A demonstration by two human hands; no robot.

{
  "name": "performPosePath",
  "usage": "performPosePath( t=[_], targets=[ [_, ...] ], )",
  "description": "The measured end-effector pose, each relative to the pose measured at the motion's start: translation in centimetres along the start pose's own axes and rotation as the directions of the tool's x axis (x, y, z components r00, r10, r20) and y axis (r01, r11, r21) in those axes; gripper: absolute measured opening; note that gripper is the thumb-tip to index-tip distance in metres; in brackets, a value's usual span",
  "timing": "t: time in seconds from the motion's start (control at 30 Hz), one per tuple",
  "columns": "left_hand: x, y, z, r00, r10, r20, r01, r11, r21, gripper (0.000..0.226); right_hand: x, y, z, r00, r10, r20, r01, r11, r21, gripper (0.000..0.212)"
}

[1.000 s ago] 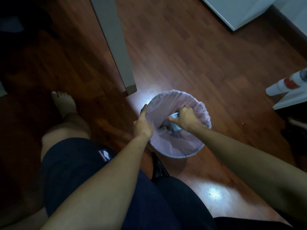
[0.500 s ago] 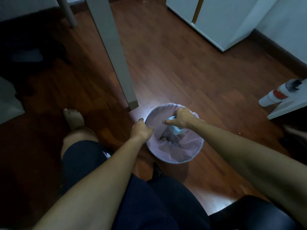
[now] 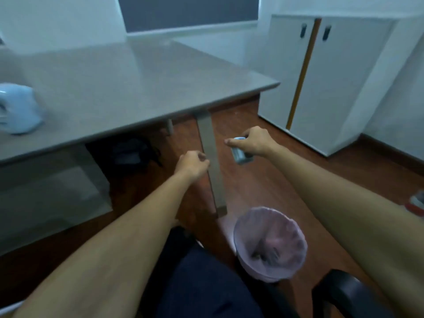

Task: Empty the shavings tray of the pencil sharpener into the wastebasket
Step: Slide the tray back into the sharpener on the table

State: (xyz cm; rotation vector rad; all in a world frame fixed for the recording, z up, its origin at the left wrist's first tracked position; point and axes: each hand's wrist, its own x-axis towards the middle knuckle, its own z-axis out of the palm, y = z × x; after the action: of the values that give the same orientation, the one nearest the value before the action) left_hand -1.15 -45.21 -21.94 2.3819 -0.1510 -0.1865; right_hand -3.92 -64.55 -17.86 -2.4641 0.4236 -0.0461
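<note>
Change: both hands have come up out of the wastebasket and are now raised in front of the desk edge; the view has tilted up to take in the desktop.
Right hand: the right hand (image 3: pixel 254 141) is closed around a small pale blue-grey plastic shavings tray (image 3: pixel 241 154), thumb and fingers over its top, the lower end sticking out below the palm.
Tray look: boxy, light, blurred; whether it holds shavings cannot be told.
Left hand: the left hand (image 3: pixel 192 163) is curled into a loose fist, holding nothing visible.
Wastebasket: the round wastebasket with a pinkish plastic liner (image 3: pixel 270 243) stands on the reddish wooden floor (image 3: pixel 263 189), below the hands, dark scraps at its bottom.
Sharpener: a light blue pencil sharpener body (image 3: pixel 17 109) sits on the grey desktop (image 3: pixel 128 88), far left.
Background: a white two-door cabinet (image 3: pixel 325 79) stands to the right.
</note>
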Motion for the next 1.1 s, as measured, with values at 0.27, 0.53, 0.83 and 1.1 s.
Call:
performPosePath(
  t=[0.27,0.53,0.83,1.1],
  targets=[
    [-3.6,0.3,-19.7,0.919,0.154,-0.364,-0.127,0.987,0.096,0.034,-2.5,-17.2,-3.7,0.942,-0.301,-0.149,0.324,0.929,0.177,0.069],
    [-4.3,-6.4,-33.3,0.661,0.122,-0.741,-0.015,0.989,0.149,0.047,-1.1,-31.0,0.7,0.873,-0.466,-0.142,0.485,0.799,0.357,0.07],
    [-1.7,-13.5,-35.7,0.755,-0.062,-0.652,0.082,0.997,-0.001,0.084,2.2,-36.5,8.5,0.884,-0.466,-0.041,0.423,0.758,0.497,0.07],
    [0.7,-15.6,-34.8,0.736,-0.034,-0.676,-0.053,0.993,-0.109,0.066,4.7,-36.4,11.7,0.929,-0.362,0.077,0.171,0.606,0.777,0.043]
  ],
)
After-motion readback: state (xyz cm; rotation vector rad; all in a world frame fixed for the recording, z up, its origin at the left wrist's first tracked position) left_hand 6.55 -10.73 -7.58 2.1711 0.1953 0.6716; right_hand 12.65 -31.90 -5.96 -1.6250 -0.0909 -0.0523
